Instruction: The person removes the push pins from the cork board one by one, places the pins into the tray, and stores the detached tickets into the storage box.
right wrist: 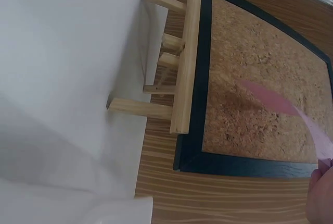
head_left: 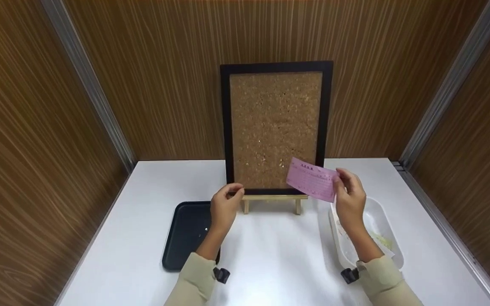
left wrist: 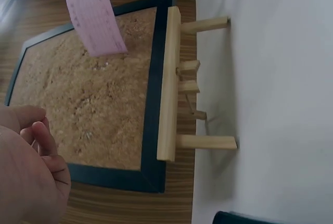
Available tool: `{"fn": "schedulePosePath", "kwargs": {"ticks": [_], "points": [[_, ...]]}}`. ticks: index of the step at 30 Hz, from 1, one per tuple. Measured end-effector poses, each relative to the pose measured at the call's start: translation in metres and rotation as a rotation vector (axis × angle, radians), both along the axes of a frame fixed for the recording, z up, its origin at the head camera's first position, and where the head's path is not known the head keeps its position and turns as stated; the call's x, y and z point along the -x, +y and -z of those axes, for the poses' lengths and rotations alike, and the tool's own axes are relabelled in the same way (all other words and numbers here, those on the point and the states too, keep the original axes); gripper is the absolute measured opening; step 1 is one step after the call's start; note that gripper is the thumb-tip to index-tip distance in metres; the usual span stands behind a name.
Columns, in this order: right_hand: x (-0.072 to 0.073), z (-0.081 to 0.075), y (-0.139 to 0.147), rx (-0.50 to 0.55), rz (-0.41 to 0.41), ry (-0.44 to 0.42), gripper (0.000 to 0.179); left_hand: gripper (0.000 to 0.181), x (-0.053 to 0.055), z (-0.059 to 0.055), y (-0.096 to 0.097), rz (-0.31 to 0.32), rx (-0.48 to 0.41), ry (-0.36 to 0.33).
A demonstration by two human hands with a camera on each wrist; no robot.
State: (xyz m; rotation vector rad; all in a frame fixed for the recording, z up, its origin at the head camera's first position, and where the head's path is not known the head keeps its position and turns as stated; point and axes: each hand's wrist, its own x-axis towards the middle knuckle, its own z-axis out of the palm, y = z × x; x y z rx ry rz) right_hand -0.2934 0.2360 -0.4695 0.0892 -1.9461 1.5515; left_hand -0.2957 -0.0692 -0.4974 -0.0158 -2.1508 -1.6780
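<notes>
My right hand (head_left: 350,197) pinches a pink printed slip of paper (head_left: 311,179) by its right edge, thumb against fingers. The slip hangs tilted before the lower right of a cork board (head_left: 277,123) with a dark frame. In the right wrist view the paper (right wrist: 270,99) bows away from the fingers. My left hand (head_left: 226,205) is raised near the board's lower left corner. Its thumb and index fingertips meet in the left wrist view, the other fingers curled; whether something tiny sits between them is unclear. The board stands on a small wooden easel (left wrist: 169,83).
A dark tray (head_left: 185,238) with a few small pale specks lies at left, partly under the left forearm. At right, a white tray (head_left: 374,208) holds yellowish and white paper pieces, partly hidden by the right arm. Wood-grain walls (head_left: 177,63) enclose the white table (head_left: 270,263).
</notes>
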Motion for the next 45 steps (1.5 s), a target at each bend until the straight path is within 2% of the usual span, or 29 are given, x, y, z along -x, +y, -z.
{"fn": "schedulePosePath", "kwargs": {"ticks": [9,18,21,27,35,45], "points": [[-0.017,0.003,0.023,0.004,0.04,0.015,0.031,0.013,-0.01,0.018,-0.023,-0.029,0.026,0.003],[-0.029,0.001,0.034,0.03,0.062,0.041,0.033,0.012,-0.018,0.031,-0.044,-0.054,0.023,-0.064],[-0.032,0.0,0.037,0.039,0.059,0.051,0.033,0.011,-0.021,0.034,-0.05,-0.071,0.039,-0.073],[-0.037,0.001,0.042,0.043,0.089,0.021,0.034,0.008,-0.026,0.041,-0.056,-0.106,0.103,-0.09],[-0.043,0.015,0.054,0.065,0.133,-0.035,0.038,0.011,-0.028,0.051,-0.065,-0.12,0.14,-0.15],[-0.049,0.037,0.072,0.152,0.188,-0.085,0.038,0.012,-0.032,0.059,-0.078,-0.126,0.173,-0.18]]}}
